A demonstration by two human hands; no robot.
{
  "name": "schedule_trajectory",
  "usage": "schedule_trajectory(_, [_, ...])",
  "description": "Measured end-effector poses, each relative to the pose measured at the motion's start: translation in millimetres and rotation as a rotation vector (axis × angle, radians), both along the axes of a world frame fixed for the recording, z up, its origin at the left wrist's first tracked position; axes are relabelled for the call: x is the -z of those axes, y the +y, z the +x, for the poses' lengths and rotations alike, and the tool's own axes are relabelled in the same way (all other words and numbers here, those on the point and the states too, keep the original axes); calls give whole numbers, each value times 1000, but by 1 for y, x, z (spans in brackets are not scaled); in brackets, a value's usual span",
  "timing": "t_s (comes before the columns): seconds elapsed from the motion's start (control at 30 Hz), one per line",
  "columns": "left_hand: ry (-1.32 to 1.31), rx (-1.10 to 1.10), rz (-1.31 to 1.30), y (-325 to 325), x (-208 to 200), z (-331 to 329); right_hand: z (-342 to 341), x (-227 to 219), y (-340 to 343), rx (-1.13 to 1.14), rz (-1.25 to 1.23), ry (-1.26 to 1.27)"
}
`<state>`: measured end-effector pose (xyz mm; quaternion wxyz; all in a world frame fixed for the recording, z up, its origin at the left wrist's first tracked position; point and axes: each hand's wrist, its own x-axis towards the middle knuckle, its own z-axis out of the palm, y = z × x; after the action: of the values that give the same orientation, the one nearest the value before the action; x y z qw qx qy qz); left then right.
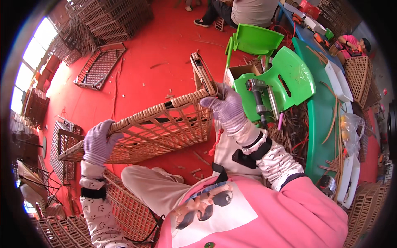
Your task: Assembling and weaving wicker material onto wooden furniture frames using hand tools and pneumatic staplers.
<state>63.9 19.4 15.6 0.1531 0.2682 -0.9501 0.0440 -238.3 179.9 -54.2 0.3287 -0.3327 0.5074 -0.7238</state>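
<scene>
Brown woven basket (165,106) is held up off the red floor (140,70) — L hand (99,142) curled round its left rim, R hand (229,109) clamped at the right corner, thumb on rim, fingers partly hidden. Looks like a check/adjust step on that corner — next move prob. calls for a steady L hold w/ R working the edge. Power tool (258,94) lies nr left edge of green chair (295,74).

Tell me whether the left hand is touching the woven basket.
Touching. The head view shows the left hand gripping the woven basket, its gloved fingers curled over the braided rim.
</scene>
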Motion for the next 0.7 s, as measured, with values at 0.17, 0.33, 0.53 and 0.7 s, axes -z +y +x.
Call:
schedule_trajectory(0.17, [-19, -264, 35, -14, 8, -46, -56, -11, -54, 23, 74, -41])
schedule_trajectory(0.33, [123, -353, 278, -6, 7, -134, -161, -10, -106, 82, 165, 73])
schedule_trajectory(0.53, [50, -27, 588, -14, -8, -159, -167, -7, -132, 471, 291, 159])
schedule_trajectory(0.7, [-32, -94, 758, 16, -8, -85, -108, 8, -99, 384, 250, 184])
